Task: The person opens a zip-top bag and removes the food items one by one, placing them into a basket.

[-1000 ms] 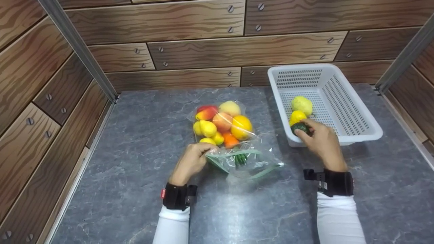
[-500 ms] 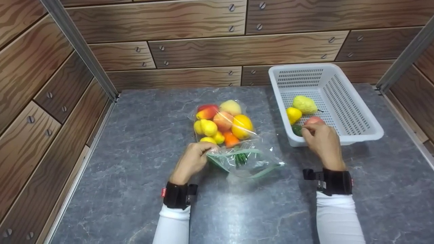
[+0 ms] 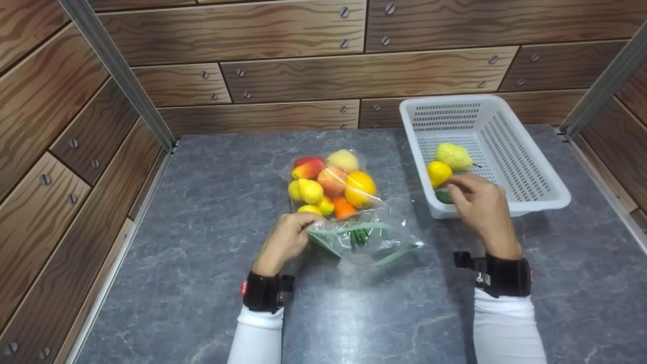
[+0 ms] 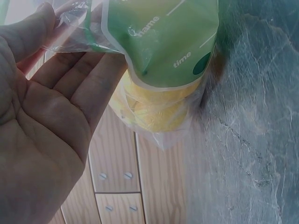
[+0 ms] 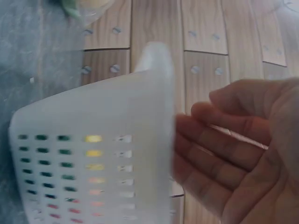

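Two hands are at work; taking 12 o'clock as the far wall, the right hand (image 3: 480, 210) hangs over the near end of the white basket (image 3: 536, 206), fingers loosely apart and nothing visible in its palm. Its fingertips come right beside a yellow fruit (image 3: 439, 174) at 10 o'clock, though whether they touch it I cannot tell; a dark green fruit (image 3: 444, 196) lies at 9 and a yellow-green pear (image 3: 453, 156) at 11. Since these crowd the basket's 9 o'clock side, a grab at one could nudge its neighbours, and the rounded skins could roll out of a light pinch. On a lift, the raised rim could catch the knuckles. The left hand (image 3: 287, 237) pinches the clear bag (image 4: 168, 46), which lies between 8 and 9 o'clock from the basket, its mouth gaping toward 5. Only the mouth's 9 o'clock corner is held, so the loose lip could sag and snag anything pushed in. An orange (image 3: 360, 189) and a mango (image 3: 308, 167) already fill the far part, while a green bundle (image 3: 359, 236) seems to lie just inside the mouth; it may block the way, or slide out if the pinch tugs too hard.
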`<state>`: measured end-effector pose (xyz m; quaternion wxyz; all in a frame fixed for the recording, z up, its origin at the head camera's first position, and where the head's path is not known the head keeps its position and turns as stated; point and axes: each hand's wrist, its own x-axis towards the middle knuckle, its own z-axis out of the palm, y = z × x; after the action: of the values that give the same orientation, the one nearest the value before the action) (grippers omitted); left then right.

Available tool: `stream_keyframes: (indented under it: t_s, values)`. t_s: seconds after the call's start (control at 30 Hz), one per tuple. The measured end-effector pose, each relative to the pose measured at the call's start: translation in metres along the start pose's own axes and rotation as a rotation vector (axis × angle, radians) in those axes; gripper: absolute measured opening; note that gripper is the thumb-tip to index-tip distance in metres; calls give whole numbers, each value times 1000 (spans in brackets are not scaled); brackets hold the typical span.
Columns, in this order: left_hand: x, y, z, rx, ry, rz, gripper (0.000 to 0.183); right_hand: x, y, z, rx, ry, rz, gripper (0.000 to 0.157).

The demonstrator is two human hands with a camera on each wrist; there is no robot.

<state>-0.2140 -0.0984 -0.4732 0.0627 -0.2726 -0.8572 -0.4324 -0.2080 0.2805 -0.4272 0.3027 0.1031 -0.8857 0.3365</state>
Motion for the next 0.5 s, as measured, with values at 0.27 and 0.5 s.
stream_keyframes:
  t_s: [0.27, 0.5]
  values:
    - [0, 1, 0, -6, -6, -12, 18, -2, -31, -8, 94, 19, -123, 16]
    - [0, 3, -1, -6, -6, -15, 15, -6, -59, -10, 131, -21, -275, 23]
